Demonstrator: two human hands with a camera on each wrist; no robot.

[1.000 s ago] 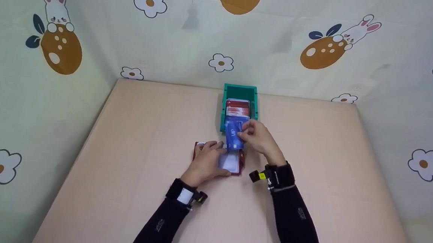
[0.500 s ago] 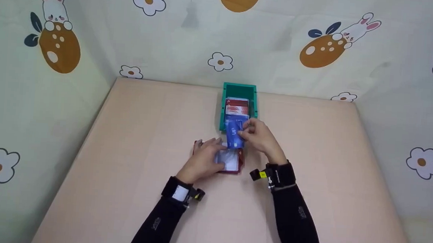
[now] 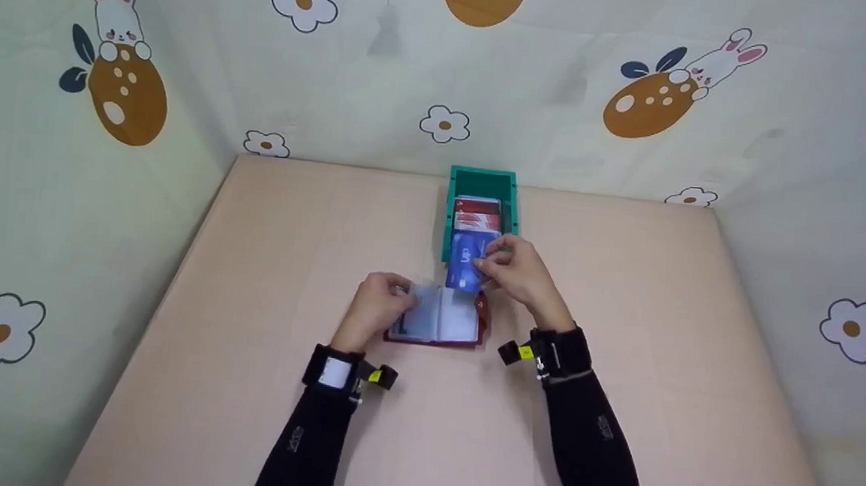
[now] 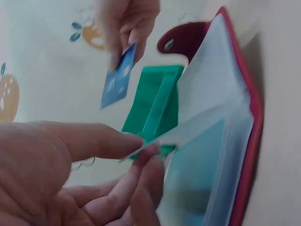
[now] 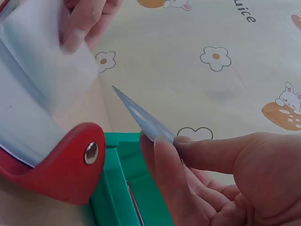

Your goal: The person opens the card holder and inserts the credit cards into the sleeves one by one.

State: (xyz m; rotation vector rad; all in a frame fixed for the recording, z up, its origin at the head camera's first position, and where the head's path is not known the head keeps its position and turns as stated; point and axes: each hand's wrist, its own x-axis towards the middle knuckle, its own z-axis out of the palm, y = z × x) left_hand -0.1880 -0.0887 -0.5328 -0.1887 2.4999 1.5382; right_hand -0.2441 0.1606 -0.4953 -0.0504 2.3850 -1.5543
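Card (image 3: pixel 465 264) is held up in the right hand (image 3: pixel 521 275), pinched at one edge between thumb and fingers, over the near end of the green bin (image 3: pixel 484 171). Compared with a second ago, the left hand (image 3: pixel 373 307) is drawn back leftward, and much more of the open holder (image 3: pixel 458 320) is uncovered; the right hand and its card are barely shifted. One clear page (image 4: pixel 197 125) is now lifted by its edge, clamped between the left thumb and fingers. By judgement, the pages are being turned or parted while the card is kept waiting.

In the head view the card is seen just beyond the holder's far edge, between the two hands and nearer the right. From both wrists it is shown clear of the pages, so no contact is made with the holder. The hands are kept apart, the left at the holder's left side, the right beyond its right half.

More cards (image 3: pixel 478 207) are stacked in the bin. On the holder's right side a red flap (image 5: pixel 75 165) with a metal snap (image 5: pixel 91 153) is left unfastened. Whether anything is tucked in the lifted page cannot be told.
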